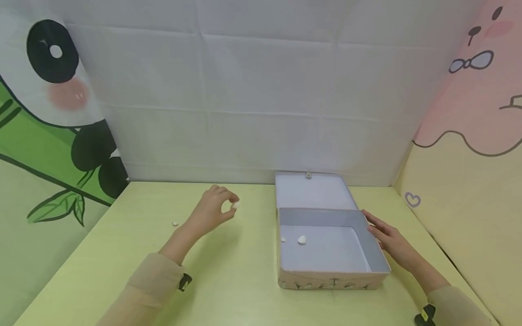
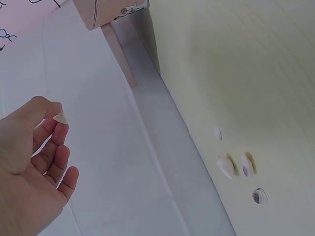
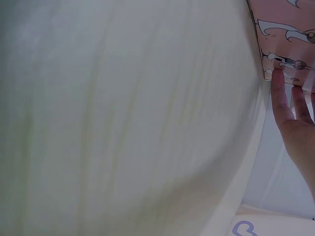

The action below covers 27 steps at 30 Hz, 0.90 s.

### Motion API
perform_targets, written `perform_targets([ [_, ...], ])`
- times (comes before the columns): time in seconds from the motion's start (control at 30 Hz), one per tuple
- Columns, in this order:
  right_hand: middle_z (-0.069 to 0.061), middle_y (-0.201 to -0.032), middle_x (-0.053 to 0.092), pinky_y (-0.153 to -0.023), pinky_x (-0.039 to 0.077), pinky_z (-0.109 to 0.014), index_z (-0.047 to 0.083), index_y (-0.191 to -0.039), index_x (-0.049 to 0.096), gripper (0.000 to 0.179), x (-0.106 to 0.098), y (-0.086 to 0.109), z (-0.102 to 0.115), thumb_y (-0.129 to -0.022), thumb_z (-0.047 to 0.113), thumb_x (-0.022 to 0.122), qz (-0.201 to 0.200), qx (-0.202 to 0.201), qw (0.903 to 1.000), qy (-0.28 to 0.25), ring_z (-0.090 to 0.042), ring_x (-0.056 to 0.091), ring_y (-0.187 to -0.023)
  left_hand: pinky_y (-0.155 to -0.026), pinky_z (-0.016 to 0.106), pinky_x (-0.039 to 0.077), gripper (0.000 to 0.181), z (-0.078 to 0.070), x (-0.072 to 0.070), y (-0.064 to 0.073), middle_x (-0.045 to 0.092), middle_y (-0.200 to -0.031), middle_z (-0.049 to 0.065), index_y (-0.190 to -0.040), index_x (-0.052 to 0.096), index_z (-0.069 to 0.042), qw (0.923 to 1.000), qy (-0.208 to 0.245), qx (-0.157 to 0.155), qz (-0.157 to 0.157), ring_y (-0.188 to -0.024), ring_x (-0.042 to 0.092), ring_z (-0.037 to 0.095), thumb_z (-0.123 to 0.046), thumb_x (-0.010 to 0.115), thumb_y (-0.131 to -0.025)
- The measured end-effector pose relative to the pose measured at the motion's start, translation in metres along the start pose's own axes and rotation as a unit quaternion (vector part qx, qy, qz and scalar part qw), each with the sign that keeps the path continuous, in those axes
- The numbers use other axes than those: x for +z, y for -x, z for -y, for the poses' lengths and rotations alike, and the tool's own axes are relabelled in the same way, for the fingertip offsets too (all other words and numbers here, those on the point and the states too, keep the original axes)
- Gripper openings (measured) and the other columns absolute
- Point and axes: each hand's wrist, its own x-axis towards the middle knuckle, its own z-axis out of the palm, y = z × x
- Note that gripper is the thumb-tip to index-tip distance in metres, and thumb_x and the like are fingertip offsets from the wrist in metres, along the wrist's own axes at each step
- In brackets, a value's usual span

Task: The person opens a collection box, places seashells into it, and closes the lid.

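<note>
left hand (image 1: 210,208) is clamping a small shell (image 1: 235,205) between thumb and fingertips (too tiny for a full grip, likely) left of the open box (image 1: 311,278), where two pale pieces (image 1: 302,240) are lying, while right hand (image 1: 389,239) is touching the box's side with parted fingers, probably steadying it.

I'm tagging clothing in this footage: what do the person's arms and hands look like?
The left hand and right hand are ungloved. The sleeves are plain beige; a small black piece with a yellowish patch shows by each.
</note>
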Motion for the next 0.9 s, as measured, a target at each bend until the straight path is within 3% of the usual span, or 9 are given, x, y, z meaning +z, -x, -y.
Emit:
perform_targets([
  [0.47, -0.022, -0.155, 0.013, -0.093, 0.042, -0.059, 0.017, -0.152, 0.019, 0.051, -0.001, -0.002, -0.001, -0.104, 0.023, 0.035, -0.008, 0.001, 0.9999, 0.014, 0.013, 0.041, -0.117, -0.089, 0.043, 0.041, 0.016, -0.030, 0.003, -0.015, 0.067, -0.094, 0.001, -0.094, 0.068, -0.009, 0.9962, 0.042, 0.005, -0.076, -0.097, 0.053, 0.023, -0.009, 0.072, -0.079],
  [0.7, -0.021, -0.155, 0.012, -0.095, 0.037, -0.065, 0.018, -0.152, 0.019, 0.051, 0.000, -0.001, -0.001, -0.104, 0.024, 0.036, -0.010, 0.008, 0.9998, 0.014, 0.015, 0.038, -0.115, -0.085, 0.040, 0.041, 0.014, -0.042, 0.011, -0.023, 0.066, -0.090, 0.001, -0.092, 0.068, -0.008, 0.9869, 0.079, 0.043, -0.134, -0.093, 0.052, 0.021, -0.006, 0.072, -0.079],
  [0.9, -0.022, -0.155, 0.010, -0.095, 0.038, -0.064, 0.017, -0.152, 0.018, 0.052, 0.001, -0.002, -0.002, -0.104, 0.024, 0.036, -0.008, 0.006, 0.9999, 0.006, 0.016, 0.039, -0.115, -0.082, 0.037, 0.041, 0.013, -0.050, 0.020, -0.029, 0.066, -0.087, 0.001, -0.091, 0.068, -0.008, 0.9811, 0.095, 0.063, -0.156, -0.091, 0.051, 0.020, -0.006, 0.072, -0.079],
])
